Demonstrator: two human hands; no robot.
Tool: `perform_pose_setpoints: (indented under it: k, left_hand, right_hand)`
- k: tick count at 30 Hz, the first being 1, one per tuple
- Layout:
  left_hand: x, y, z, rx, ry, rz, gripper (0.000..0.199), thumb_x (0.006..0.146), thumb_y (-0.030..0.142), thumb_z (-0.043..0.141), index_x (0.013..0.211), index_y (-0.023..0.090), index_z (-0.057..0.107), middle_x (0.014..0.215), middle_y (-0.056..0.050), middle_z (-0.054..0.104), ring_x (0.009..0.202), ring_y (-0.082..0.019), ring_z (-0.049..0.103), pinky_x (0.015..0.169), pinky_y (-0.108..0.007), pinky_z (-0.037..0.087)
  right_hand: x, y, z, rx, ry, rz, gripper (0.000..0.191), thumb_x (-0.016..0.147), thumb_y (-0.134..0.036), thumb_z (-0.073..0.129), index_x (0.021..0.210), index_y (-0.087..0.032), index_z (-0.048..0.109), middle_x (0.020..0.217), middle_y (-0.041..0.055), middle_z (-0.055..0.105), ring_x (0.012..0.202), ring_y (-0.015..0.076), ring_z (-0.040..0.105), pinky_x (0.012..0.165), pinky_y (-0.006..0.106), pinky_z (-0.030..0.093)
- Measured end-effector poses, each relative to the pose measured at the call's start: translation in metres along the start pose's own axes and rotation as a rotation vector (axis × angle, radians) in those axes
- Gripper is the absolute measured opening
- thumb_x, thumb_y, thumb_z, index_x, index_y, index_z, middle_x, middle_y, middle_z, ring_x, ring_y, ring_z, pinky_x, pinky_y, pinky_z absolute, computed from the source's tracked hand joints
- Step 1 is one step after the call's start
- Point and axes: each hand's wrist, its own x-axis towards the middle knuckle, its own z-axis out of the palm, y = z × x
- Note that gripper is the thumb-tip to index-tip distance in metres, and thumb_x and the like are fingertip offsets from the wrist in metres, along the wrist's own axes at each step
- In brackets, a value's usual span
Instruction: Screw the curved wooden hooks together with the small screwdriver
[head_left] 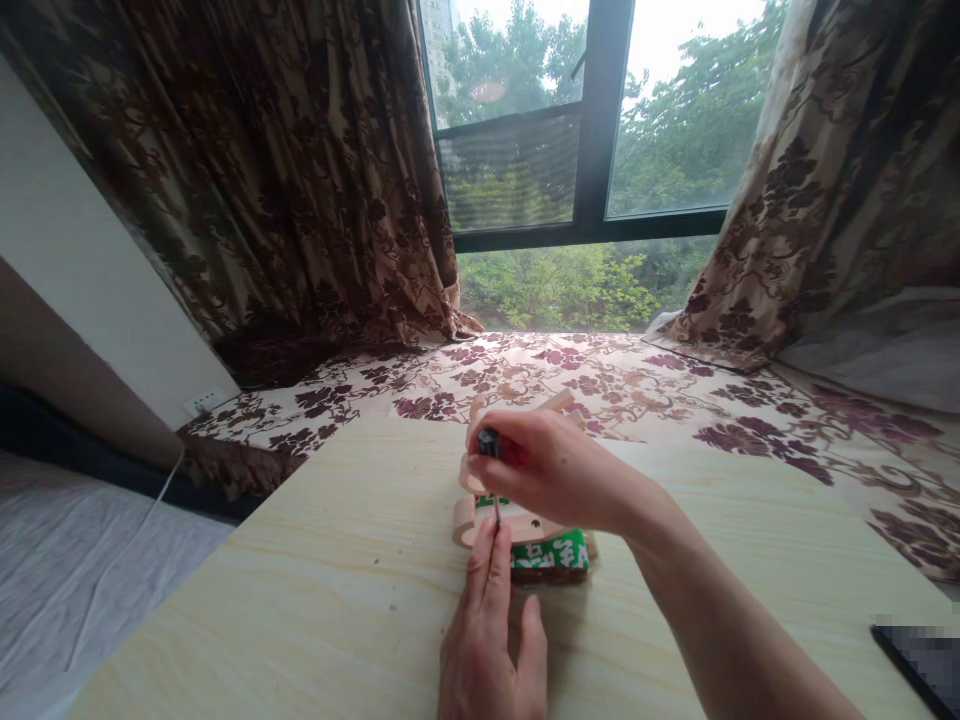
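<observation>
My right hand is closed around the dark handle of a screwdriver. Its thin shaft points down to a pale wooden piece with a rounded left end and a small dark hole. At the shaft's lower end are the fingertips of my left hand, pressed together, with the thumb apart. Whatever those fingertips pinch or press is too small to make out. Beneath the wood lies a green pack with white lettering and a brown lower edge. More pale wood shows behind my right hand, which partly hides it.
The work rests on a light wood-grain tabletop. A dark flat object lies at its right edge. Beyond are a ledge with floral cloth, patterned curtains and a window. A white cable hangs at left.
</observation>
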Motion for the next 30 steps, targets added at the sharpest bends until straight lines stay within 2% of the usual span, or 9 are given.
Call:
perform_pose_setpoints:
  k: [4, 9, 14, 16, 23, 27, 30]
  left_hand:
    - [0.0021, -0.0001, -0.0061, 0.007, -0.038, 0.039, 0.064, 0.089, 0.011, 0.043, 0.149, 0.019, 0.023, 0.14, -0.016, 0.051, 0.132, -0.022, 0.045, 0.097, -0.035, 0.049]
    - [0.0018, -0.002, -0.0059, -0.001, -0.026, 0.04, 0.061, 0.088, 0.01, 0.043, 0.147, 0.017, 0.027, 0.139, -0.017, 0.051, 0.132, -0.021, 0.046, 0.098, -0.035, 0.048]
    - [0.0024, -0.0015, -0.0062, -0.011, -0.031, 0.054, 0.058, 0.088, 0.01, 0.044, 0.145, 0.016, 0.031, 0.141, -0.017, 0.049, 0.133, -0.021, 0.043, 0.099, -0.034, 0.046]
    - [0.0024, -0.0017, -0.0063, -0.014, -0.033, 0.05, 0.058, 0.089, 0.01, 0.043, 0.144, 0.016, 0.031, 0.141, -0.017, 0.049, 0.133, -0.02, 0.043, 0.099, -0.034, 0.046]
    - [0.001, -0.0027, -0.0054, -0.031, -0.039, 0.036, 0.061, 0.089, 0.01, 0.043, 0.147, 0.02, 0.028, 0.143, -0.014, 0.048, 0.134, -0.02, 0.043, 0.1, -0.034, 0.046]
    - [0.0012, -0.0019, -0.0065, -0.042, -0.042, 0.04, 0.063, 0.089, 0.009, 0.043, 0.148, 0.02, 0.025, 0.144, -0.014, 0.047, 0.135, -0.021, 0.041, 0.1, -0.035, 0.047]
    - [0.0013, -0.0018, -0.0065, -0.052, -0.042, 0.036, 0.063, 0.089, 0.009, 0.043, 0.148, 0.021, 0.025, 0.145, -0.014, 0.046, 0.134, -0.022, 0.042, 0.1, -0.035, 0.048]
  right_hand:
    - [0.0029, 0.0032, 0.0024, -0.046, 0.043, 0.029, 0.02, 0.086, -0.03, 0.055, 0.069, -0.019, 0.049, 0.061, -0.004, 0.047, 0.057, 0.009, 0.038, 0.054, 0.026, 0.024]
    - [0.0035, 0.0048, 0.0031, -0.134, 0.108, 0.092, 0.029, 0.086, -0.038, 0.056, 0.066, -0.02, 0.044, 0.058, -0.0047, 0.043, 0.054, 0.0088, 0.033, 0.052, 0.026, 0.021]
    - [0.0009, 0.0025, 0.0032, -0.045, 0.017, 0.018, 0.028, 0.085, -0.031, 0.056, 0.065, -0.02, 0.04, 0.057, -0.006, 0.041, 0.054, 0.0077, 0.034, 0.052, 0.025, 0.022]
    - [0.0016, 0.0036, 0.0052, -0.028, 0.018, 0.019, 0.031, 0.086, -0.031, 0.055, 0.063, -0.02, 0.038, 0.057, -0.0061, 0.039, 0.055, 0.0077, 0.034, 0.052, 0.025, 0.021]
    - [0.0047, 0.0066, 0.007, -0.12, 0.085, 0.112, 0.028, 0.085, -0.04, 0.056, 0.069, -0.02, 0.046, 0.06, -0.0047, 0.046, 0.055, 0.0087, 0.034, 0.053, 0.026, 0.021]
    - [0.0023, 0.004, 0.0019, -0.071, 0.053, 0.072, 0.016, 0.084, -0.032, 0.057, 0.073, -0.02, 0.053, 0.062, -0.0046, 0.05, 0.056, 0.0085, 0.038, 0.053, 0.025, 0.024]
    - [0.0018, 0.0055, 0.0021, -0.016, 0.028, 0.046, 0.018, 0.085, -0.029, 0.055, 0.071, -0.019, 0.052, 0.06, -0.0048, 0.047, 0.056, 0.0084, 0.039, 0.053, 0.025, 0.024]
